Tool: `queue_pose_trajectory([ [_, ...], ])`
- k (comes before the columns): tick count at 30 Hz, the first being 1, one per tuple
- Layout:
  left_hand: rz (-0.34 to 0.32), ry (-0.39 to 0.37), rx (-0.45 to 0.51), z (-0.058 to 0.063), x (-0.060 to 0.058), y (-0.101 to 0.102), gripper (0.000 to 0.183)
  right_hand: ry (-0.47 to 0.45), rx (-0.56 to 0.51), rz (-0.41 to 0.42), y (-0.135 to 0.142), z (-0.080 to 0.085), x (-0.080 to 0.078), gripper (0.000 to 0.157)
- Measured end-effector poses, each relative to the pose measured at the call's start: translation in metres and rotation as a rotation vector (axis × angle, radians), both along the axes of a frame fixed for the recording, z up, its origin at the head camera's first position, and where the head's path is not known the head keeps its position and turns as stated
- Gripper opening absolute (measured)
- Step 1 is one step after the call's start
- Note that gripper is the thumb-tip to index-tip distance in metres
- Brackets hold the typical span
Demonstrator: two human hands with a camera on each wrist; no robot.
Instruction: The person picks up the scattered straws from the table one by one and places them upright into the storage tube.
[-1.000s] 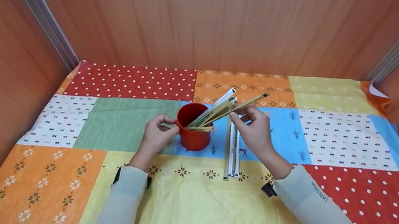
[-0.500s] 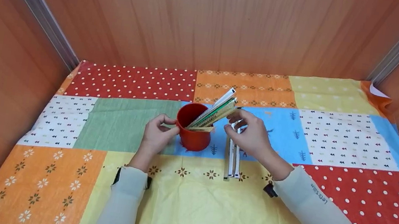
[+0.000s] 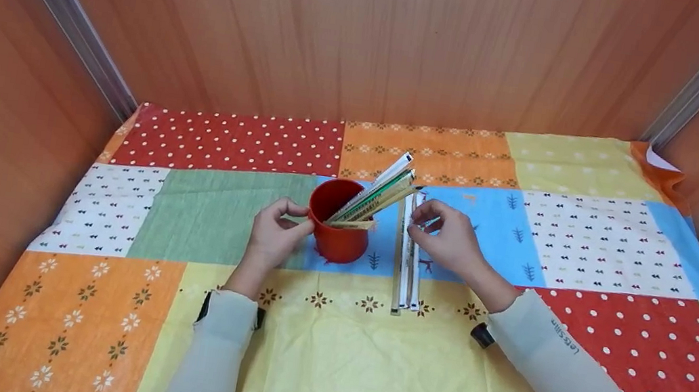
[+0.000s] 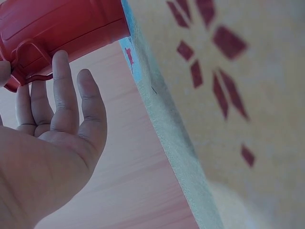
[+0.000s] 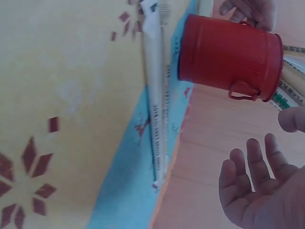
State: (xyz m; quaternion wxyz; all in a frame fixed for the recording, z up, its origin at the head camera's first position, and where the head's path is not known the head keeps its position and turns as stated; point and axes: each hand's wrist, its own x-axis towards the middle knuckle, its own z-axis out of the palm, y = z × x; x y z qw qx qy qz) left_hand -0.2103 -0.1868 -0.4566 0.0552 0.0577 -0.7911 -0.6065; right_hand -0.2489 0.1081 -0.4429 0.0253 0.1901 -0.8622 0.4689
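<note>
A red metal cup [image 3: 341, 243] with small side handles stands on the patchwork cloth. Several long, thin paper-wrapped sticks [image 3: 373, 199], white, green and tan, lean out of it to the right. My left hand [image 3: 276, 230] pinches the handle at the cup's left rim between thumb and finger; its other fingers extend below the rim in the left wrist view. Right of the cup, my right hand [image 3: 449, 237] hovers with loosely bent fingers and nothing between them. Beneath and beside it, several more wrapped sticks [image 3: 407, 279] lie side by side on the cloth.
Wooden panels [image 3: 398, 45] enclose the back and both sides. The patchwork cloth [image 3: 393, 373] covers the surface, with a curled corner [image 3: 662, 161] at the back right.
My right hand has released a tan wrapped stick into the cup, then moved right and slightly down, away from the bundle. My left hand has stayed on the cup's handle.
</note>
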Motion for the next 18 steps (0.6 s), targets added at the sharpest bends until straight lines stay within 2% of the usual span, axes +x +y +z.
queue_pose_trajectory([
  [2, 0.004, 0.006, -0.004, -0.009, -0.005, -0.002, 0.016, -0.031, 0.045, -0.015, 0.001, -0.004, -0.001, 0.016],
  [5, 0.006, 0.037, -0.019, -0.014, -0.007, -0.004, 0.016, -0.069, 0.095, -0.03, 0.002, -0.01, -0.003, 0.019],
  [9, 0.01, 0.06, -0.034, -0.015, -0.008, -0.004, 0.015, -0.099, 0.119, -0.03, 0.003, -0.016, -0.003, 0.024],
  [14, 0.012, 0.029, -0.043, -0.014, -0.008, -0.004, 0.019, -0.125, 0.145, -0.027, 0.004, -0.023, -0.006, 0.029],
  [18, 0.008, -0.001, -0.057, 0.005, 0.003, 0.002, 0.019, -0.167, 0.192, -0.033, 0.005, -0.027, -0.008, 0.033],
])
